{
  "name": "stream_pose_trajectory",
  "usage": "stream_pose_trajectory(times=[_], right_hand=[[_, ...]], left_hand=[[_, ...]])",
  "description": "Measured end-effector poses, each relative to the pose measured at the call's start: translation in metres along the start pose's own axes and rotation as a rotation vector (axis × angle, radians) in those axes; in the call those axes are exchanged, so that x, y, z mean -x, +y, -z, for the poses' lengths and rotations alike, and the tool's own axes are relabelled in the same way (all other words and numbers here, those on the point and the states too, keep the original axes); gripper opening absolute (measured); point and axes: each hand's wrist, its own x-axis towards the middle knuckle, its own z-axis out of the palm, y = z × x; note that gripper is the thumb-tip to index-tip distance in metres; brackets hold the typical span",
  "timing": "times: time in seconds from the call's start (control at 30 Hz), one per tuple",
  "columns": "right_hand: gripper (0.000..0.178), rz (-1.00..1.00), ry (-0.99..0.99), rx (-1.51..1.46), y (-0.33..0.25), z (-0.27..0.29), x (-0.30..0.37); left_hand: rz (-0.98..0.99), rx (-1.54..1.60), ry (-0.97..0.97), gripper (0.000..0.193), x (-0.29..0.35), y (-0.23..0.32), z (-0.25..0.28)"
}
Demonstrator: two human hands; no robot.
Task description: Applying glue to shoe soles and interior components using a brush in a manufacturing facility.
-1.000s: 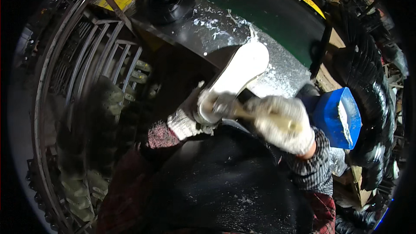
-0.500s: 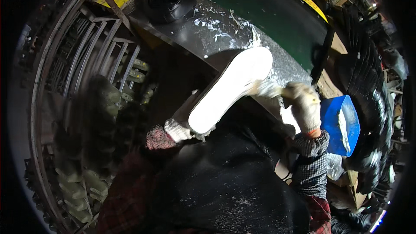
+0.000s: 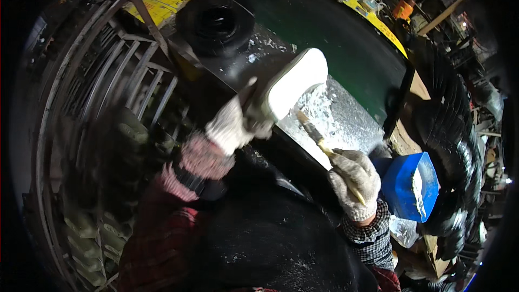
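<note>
A shoe (image 3: pixel 296 82) with a bright white sole is tilted over the edge of the bench, toe or heel pointing away; I cannot tell which. My left hand (image 3: pixel 233 125), in a pale knitted glove, is closed around its near end. In my right hand (image 3: pixel 354 183), also gloved, is a brush (image 3: pixel 312 130) with a light wooden handle. Its bristles are beside the sole's near right edge, above a metal plate (image 3: pixel 359 116) smeared with white paste. Just right of that hand stands a blue container (image 3: pixel 400 186) with white paste on its inside.
A green belt surface (image 3: pixel 346 43) runs behind the plate. At the back left sit a round black object (image 3: pixel 216 21) and yellow printed sheets (image 3: pixel 159 2). A metal rack (image 3: pixel 116 70) stands on the left. Black wrapped stacks (image 3: pixel 451 113) line the right.
The shoe has tilted, so its sole looks shorter. My right hand has moved down and left, taking the brush off the sole's edge. The view has shifted slightly.
</note>
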Motion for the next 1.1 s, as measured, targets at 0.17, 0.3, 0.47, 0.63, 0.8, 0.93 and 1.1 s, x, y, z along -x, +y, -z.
stream_pose_trajectory(times=[0.17,0.3,0.47,0.63,0.8,0.93,1.1], right_hand=[[0.026,-0.098,0.081,0.043,0.006,0.012,0.028],[0.019,-0.435,0.322,-0.070,0.020,0.019,0.090],[0.022,-0.622,0.393,-0.217,0.016,0.020,0.104],[0.018,-0.607,0.424,-0.244,0.010,0.023,0.104],[0.022,-0.473,0.370,-0.108,0.012,0.037,0.125],[0.029,-0.716,0.608,-0.256,0.002,0.065,0.172],[0.021,-0.404,0.956,0.113,0.005,0.148,0.187]], left_hand=[[-0.309,0.141,-0.139,0.024,-0.022,0.069,-0.036],[-1.179,-1.318,0.445,0.054,-0.044,0.155,-0.052],[-0.438,-2.020,0.505,0.051,-0.080,0.218,0.024],[-0.409,-2.012,0.611,0.055,-0.081,0.215,0.005],[-0.322,-2.063,0.618,0.040,-0.078,0.227,0.025],[-0.838,-1.931,0.846,0.032,-0.054,0.217,-0.008],[-1.144,-2.047,0.814,0.037,0.023,0.200,-0.028]])
